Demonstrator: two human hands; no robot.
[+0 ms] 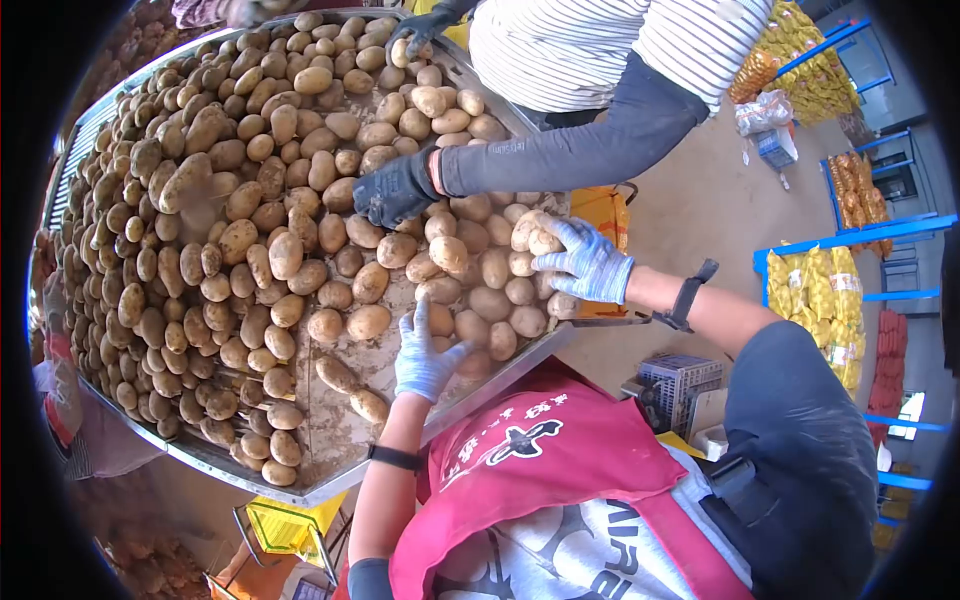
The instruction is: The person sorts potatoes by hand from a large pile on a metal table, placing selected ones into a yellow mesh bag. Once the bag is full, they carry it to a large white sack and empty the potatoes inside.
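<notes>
My left hand (426,362), in a pale blue-and-white glove, is on the near part of the sorting table (335,425). Its fingers are spread, with the tips beside a potato (440,319) and nothing gripped. To the right, my right hand (590,262), gloved the same way, curls its fingers round potatoes (536,234) at the table's right edge. Loose potatoes (490,303) lie between my two hands. Two elongated potatoes (352,388) rest left of my left hand.
A co-worker's dark-gloved hand (397,190) reaches across the potato heap (200,250); their other hand (415,35) is farther back. The metal rim (470,400) runs along my apron. Yellow sacks (815,300) and a grey crate (680,385) stand to the right.
</notes>
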